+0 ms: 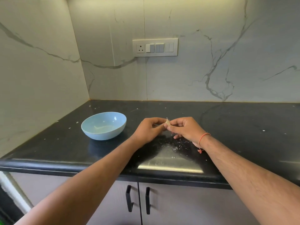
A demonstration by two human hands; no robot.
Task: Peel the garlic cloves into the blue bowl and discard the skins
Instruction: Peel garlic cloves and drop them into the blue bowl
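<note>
Both hands meet above the counter (pixel 243 127), midway along its front edge. The left hand (pixel 148 130) and right hand (pixel 185 129) pinch one garlic clove (pixel 167 122) between them, tip upward. The blue bowl (pixel 103 125) sits beside the left hand, nearer it.

Garlic clove (pixel 167 122) mostly behind fingertips.

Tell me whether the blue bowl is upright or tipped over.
Upright. The blue bowl sits on its base on the black counter, its opening facing up and its inside visible.
</note>
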